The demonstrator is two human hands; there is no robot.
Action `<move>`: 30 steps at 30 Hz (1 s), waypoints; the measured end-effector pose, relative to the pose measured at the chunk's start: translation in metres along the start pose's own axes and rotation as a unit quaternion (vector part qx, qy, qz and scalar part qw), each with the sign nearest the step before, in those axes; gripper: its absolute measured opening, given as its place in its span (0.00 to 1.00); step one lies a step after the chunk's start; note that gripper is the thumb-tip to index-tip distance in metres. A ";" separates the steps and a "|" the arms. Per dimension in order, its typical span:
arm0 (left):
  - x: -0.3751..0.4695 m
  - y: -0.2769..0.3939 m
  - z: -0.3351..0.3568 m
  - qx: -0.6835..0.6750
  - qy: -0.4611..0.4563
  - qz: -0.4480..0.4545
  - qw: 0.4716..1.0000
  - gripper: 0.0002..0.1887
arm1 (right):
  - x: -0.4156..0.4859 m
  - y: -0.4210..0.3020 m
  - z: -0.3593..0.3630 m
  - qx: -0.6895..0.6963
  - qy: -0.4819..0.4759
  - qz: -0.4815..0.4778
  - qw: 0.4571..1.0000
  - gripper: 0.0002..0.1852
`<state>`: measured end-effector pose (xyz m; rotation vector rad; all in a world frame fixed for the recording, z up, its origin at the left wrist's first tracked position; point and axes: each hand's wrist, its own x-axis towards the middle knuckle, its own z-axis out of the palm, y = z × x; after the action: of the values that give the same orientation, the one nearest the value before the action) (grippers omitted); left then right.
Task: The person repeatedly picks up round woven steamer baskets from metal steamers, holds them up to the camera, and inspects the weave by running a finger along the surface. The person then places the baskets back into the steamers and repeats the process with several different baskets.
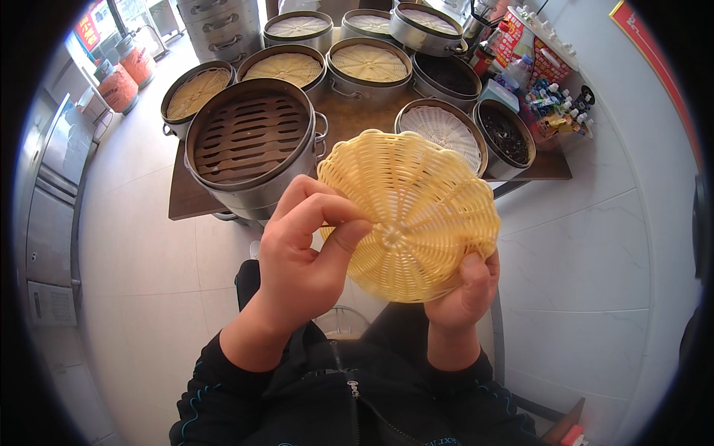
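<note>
A round yellow woven basket (413, 184), apparently plastic with a scalloped rim, is held up tilted above my lap. My right hand (468, 284) grips its lower right rim, thumb on the near face and fingers behind. In front of the basket's left half, my left hand (307, 251) pinches thumb and forefinger close to the woven centre. A thin dark stick (329, 226) shows between those fingers; its tip is too small to make out. Behind my left hand stands a large metal steamer pot (245, 198) with a brown slotted plate (251, 136) inside.
On the brown wooden table (362, 114) stand several round metal steamers, some holding woven liners (368, 62). Two hold dark contents (505, 136). Bottles and pouches (558, 108) crowd the right end. Orange gas cylinders (118, 89) stand on the floor at far left.
</note>
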<state>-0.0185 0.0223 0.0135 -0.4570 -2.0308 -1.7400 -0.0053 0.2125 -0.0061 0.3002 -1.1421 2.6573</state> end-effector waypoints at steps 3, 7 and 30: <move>0.000 -0.001 -0.001 0.023 0.001 0.036 0.999 0.07 | 0.002 -0.005 0.000 -0.076 0.036 0.002 0.996 0.21; -0.004 0.000 -0.012 0.076 -0.073 0.051 0.993 0.11 | 0.014 -0.010 -0.005 -0.063 0.101 -0.030 0.993 0.21; 0.004 0.002 0.024 0.193 0.042 0.135 0.971 0.08 | 0.013 -0.011 0.010 -0.040 0.130 -0.052 0.989 0.22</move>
<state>-0.0238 0.0463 0.0142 -0.4951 -2.0677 -1.1528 -0.0132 0.2143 0.0120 -0.0022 -1.1141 2.4638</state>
